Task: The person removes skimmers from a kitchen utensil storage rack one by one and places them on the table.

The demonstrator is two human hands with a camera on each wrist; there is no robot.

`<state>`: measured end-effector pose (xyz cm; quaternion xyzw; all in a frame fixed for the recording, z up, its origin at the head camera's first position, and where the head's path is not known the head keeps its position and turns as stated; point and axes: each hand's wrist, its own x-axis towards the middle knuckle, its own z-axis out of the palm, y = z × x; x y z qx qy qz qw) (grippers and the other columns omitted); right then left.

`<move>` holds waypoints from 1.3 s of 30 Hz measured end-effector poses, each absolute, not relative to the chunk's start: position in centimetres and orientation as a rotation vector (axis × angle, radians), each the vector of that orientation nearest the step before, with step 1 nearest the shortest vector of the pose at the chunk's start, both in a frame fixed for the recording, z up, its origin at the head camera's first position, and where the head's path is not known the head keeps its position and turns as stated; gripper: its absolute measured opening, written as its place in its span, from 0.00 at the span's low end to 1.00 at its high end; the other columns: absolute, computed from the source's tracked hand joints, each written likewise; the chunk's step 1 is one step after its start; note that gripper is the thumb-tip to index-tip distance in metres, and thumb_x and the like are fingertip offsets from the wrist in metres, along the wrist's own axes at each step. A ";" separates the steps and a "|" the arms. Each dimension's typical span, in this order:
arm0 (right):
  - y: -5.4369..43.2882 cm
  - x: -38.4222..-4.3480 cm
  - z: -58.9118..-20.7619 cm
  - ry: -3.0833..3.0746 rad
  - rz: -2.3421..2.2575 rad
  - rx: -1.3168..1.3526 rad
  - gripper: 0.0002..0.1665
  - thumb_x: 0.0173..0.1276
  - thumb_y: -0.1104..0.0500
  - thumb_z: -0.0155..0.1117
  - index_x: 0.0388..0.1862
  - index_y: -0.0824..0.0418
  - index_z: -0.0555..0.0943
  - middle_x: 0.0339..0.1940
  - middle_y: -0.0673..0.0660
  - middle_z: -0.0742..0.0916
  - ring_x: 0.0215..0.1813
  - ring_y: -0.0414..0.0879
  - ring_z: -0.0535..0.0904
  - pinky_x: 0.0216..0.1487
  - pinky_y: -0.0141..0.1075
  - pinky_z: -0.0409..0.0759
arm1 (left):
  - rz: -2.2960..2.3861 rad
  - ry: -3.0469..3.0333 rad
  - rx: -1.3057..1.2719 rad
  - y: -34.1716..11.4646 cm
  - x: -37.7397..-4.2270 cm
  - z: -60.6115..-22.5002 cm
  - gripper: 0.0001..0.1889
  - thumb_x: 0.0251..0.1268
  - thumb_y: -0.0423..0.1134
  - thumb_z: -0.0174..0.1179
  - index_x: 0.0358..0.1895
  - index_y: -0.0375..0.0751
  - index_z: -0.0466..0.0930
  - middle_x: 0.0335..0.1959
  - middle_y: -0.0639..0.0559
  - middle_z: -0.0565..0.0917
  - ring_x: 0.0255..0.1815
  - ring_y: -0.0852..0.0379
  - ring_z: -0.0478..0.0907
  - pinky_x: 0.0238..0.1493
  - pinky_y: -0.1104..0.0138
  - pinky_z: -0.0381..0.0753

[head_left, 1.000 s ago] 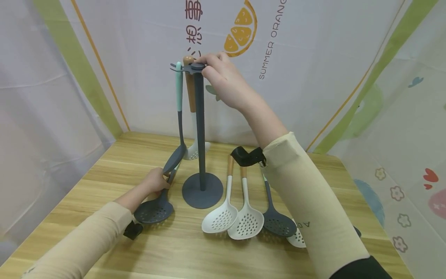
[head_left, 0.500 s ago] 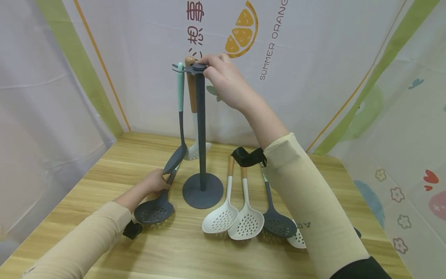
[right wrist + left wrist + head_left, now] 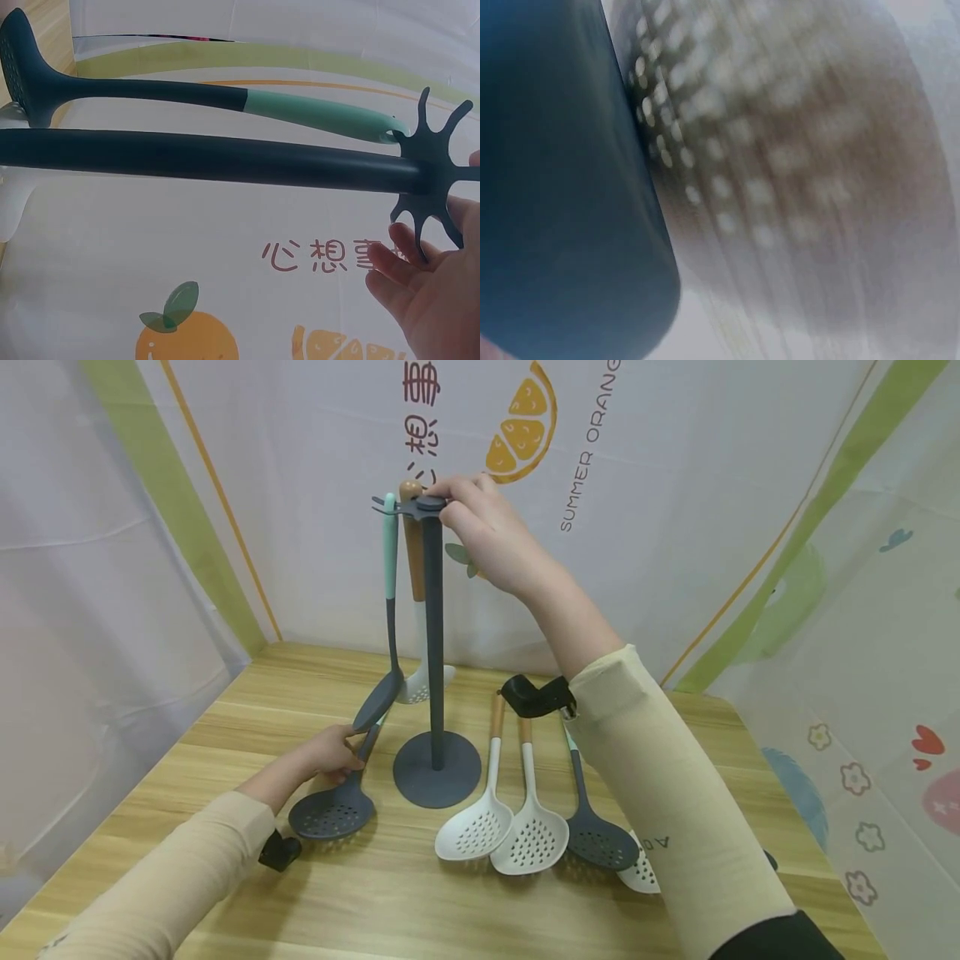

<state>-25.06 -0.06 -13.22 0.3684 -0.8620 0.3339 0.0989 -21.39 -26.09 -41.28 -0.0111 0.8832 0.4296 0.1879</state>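
A dark utensil stand (image 3: 435, 652) with a round base and a hooked top stands upright. My right hand (image 3: 495, 531) pinches its top cap; in the right wrist view that hand's fingers (image 3: 401, 277) curl beside the hooks. From the hooks hang a dark, mint-handled skimmer (image 3: 379, 697) and a wood-handled white one (image 3: 418, 681). My left hand (image 3: 326, 756) pinches the neck of a dark skimmer (image 3: 332, 814) lying on the table, its index finger close under the hanging skimmer's head. The left wrist view blurrily shows that perforated head (image 3: 765, 150).
Right of the stand lie two white skimmers (image 3: 474, 835) (image 3: 531, 843) with wooden handles and a dark one (image 3: 600, 843). Another white head (image 3: 641, 872) is partly hidden by my right sleeve (image 3: 675, 793). A printed curtain (image 3: 675, 485) hangs behind the wooden table (image 3: 420, 902).
My left wrist has shifted slightly left, its fingertips staying by the lying skimmer's neck. The stand, the skimmers and my right hand look almost unmoved, apart from a small camera shift.
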 end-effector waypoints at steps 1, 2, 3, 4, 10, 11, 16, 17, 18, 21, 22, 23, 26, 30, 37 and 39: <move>-0.1 -25.1 -13.2 -2.548 0.990 1.093 0.27 0.70 0.54 0.38 0.65 0.55 0.71 0.64 0.54 0.68 0.58 0.44 0.66 0.56 0.32 0.65 | 1.208 2.484 -0.034 -26.1 -21.4 -41.2 0.37 0.60 0.25 0.59 0.70 0.22 0.50 0.50 0.24 0.74 0.29 0.53 0.76 0.31 0.63 0.82; 0.0 -25.1 -13.2 -2.546 0.995 1.096 0.26 0.70 0.54 0.38 0.64 0.55 0.71 0.64 0.54 0.68 0.58 0.43 0.66 0.55 0.32 0.65 | 1.207 2.482 -0.036 -26.1 -21.3 -41.2 0.37 0.60 0.24 0.59 0.70 0.22 0.50 0.50 0.24 0.74 0.30 0.53 0.76 0.31 0.63 0.82; 0.0 -25.1 -13.2 -2.544 1.000 1.099 0.26 0.70 0.55 0.38 0.64 0.55 0.72 0.63 0.54 0.68 0.58 0.43 0.66 0.55 0.32 0.65 | 1.206 2.482 -0.038 -26.0 -21.3 -41.1 0.37 0.60 0.24 0.59 0.70 0.22 0.50 0.50 0.24 0.74 0.30 0.53 0.76 0.32 0.62 0.82; 0.0 -25.1 -13.2 -2.543 1.003 1.101 0.26 0.69 0.55 0.38 0.63 0.55 0.72 0.63 0.54 0.68 0.57 0.43 0.66 0.55 0.32 0.65 | 1.204 2.481 -0.037 -26.0 -21.2 -41.0 0.37 0.60 0.24 0.59 0.70 0.22 0.50 0.50 0.24 0.74 0.30 0.52 0.76 0.32 0.62 0.82; 0.1 -25.0 -13.1 -2.548 1.011 1.094 0.26 0.69 0.54 0.38 0.63 0.54 0.72 0.63 0.53 0.68 0.57 0.43 0.66 0.55 0.33 0.65 | 1.209 2.465 -0.015 -26.1 -21.1 -40.9 0.37 0.61 0.24 0.58 0.71 0.23 0.49 0.49 0.24 0.75 0.29 0.53 0.77 0.33 0.61 0.82; 0.1 -25.0 -13.1 -2.548 1.015 1.095 0.26 0.69 0.54 0.38 0.63 0.54 0.72 0.63 0.54 0.68 0.57 0.43 0.66 0.55 0.33 0.65 | 1.211 2.463 -0.005 -26.1 -21.0 -40.9 0.37 0.61 0.24 0.58 0.71 0.22 0.48 0.49 0.25 0.75 0.29 0.53 0.78 0.33 0.61 0.82; 0.1 -24.9 -13.2 -2.546 1.020 1.096 0.26 0.69 0.55 0.38 0.63 0.54 0.72 0.63 0.53 0.68 0.56 0.43 0.66 0.54 0.33 0.65 | 1.227 2.460 0.044 -26.5 -21.0 -40.5 0.40 0.60 0.25 0.57 0.71 0.20 0.43 0.47 0.26 0.77 0.29 0.52 0.80 0.34 0.59 0.81; 0.2 -24.9 -13.2 -2.546 1.019 1.096 0.26 0.69 0.55 0.38 0.63 0.54 0.72 0.62 0.53 0.68 0.56 0.43 0.65 0.54 0.33 0.65 | 1.233 2.462 0.053 -26.6 -21.0 -40.4 0.40 0.60 0.25 0.57 0.71 0.20 0.43 0.47 0.26 0.77 0.30 0.51 0.80 0.34 0.58 0.81; 0.2 -24.9 -13.2 -2.546 1.016 1.096 0.26 0.69 0.55 0.38 0.63 0.54 0.72 0.62 0.53 0.68 0.56 0.43 0.65 0.54 0.33 0.65 | 1.241 2.462 0.060 -26.7 -21.0 -40.3 0.40 0.61 0.25 0.56 0.71 0.20 0.42 0.47 0.26 0.77 0.31 0.50 0.80 0.35 0.58 0.81; 0.2 -24.9 -13.2 -2.544 1.016 1.098 0.25 0.69 0.55 0.38 0.62 0.54 0.72 0.62 0.53 0.69 0.56 0.42 0.65 0.54 0.33 0.65 | 1.283 2.476 0.078 -27.0 -21.1 -39.8 0.37 0.63 0.26 0.55 0.71 0.21 0.45 0.50 0.24 0.74 0.37 0.45 0.80 0.38 0.56 0.81; 0.2 -24.9 -13.2 -2.544 1.018 1.099 0.25 0.69 0.55 0.38 0.62 0.54 0.72 0.61 0.53 0.69 0.56 0.42 0.65 0.54 0.33 0.65 | 1.299 2.483 0.087 -27.0 -21.1 -39.7 0.35 0.64 0.27 0.53 0.71 0.22 0.47 0.50 0.24 0.73 0.39 0.42 0.80 0.39 0.55 0.81; 0.2 -24.9 -13.2 -2.543 1.019 1.098 0.25 0.69 0.55 0.38 0.62 0.54 0.73 0.61 0.52 0.69 0.56 0.42 0.65 0.54 0.32 0.65 | 1.312 2.498 0.086 -27.0 -21.1 -39.5 0.34 0.65 0.27 0.53 0.71 0.23 0.49 0.51 0.23 0.73 0.41 0.40 0.80 0.40 0.54 0.81; 0.2 -24.9 -13.2 -2.538 1.031 1.100 0.25 0.69 0.56 0.39 0.61 0.55 0.73 0.61 0.52 0.69 0.56 0.42 0.65 0.54 0.32 0.65 | 1.355 2.539 0.099 -27.0 -21.3 -38.9 0.29 0.69 0.28 0.49 0.70 0.23 0.52 0.52 0.24 0.73 0.46 0.37 0.78 0.44 0.52 0.80; 0.2 -25.0 -13.3 -2.535 1.040 1.105 0.25 0.69 0.56 0.39 0.62 0.55 0.73 0.61 0.53 0.69 0.56 0.42 0.65 0.54 0.32 0.65 | 1.435 2.583 0.109 -26.8 -21.4 -38.1 0.25 0.72 0.29 0.45 0.69 0.23 0.56 0.54 0.24 0.72 0.51 0.34 0.74 0.49 0.49 0.77; 0.2 -25.1 -13.3 -2.541 1.032 1.098 0.25 0.69 0.55 0.39 0.62 0.55 0.73 0.62 0.52 0.69 0.56 0.42 0.65 0.54 0.32 0.65 | 1.529 2.708 0.090 -26.4 -21.7 -36.6 0.22 0.76 0.34 0.42 0.68 0.25 0.61 0.57 0.26 0.72 0.57 0.34 0.71 0.55 0.48 0.72; 0.2 -25.0 -13.3 -2.540 1.033 1.098 0.25 0.69 0.55 0.39 0.62 0.55 0.73 0.62 0.52 0.69 0.56 0.42 0.65 0.54 0.32 0.65 | 1.539 2.758 0.090 -26.2 -21.8 -36.1 0.22 0.76 0.36 0.42 0.67 0.27 0.62 0.56 0.27 0.74 0.57 0.35 0.72 0.54 0.49 0.73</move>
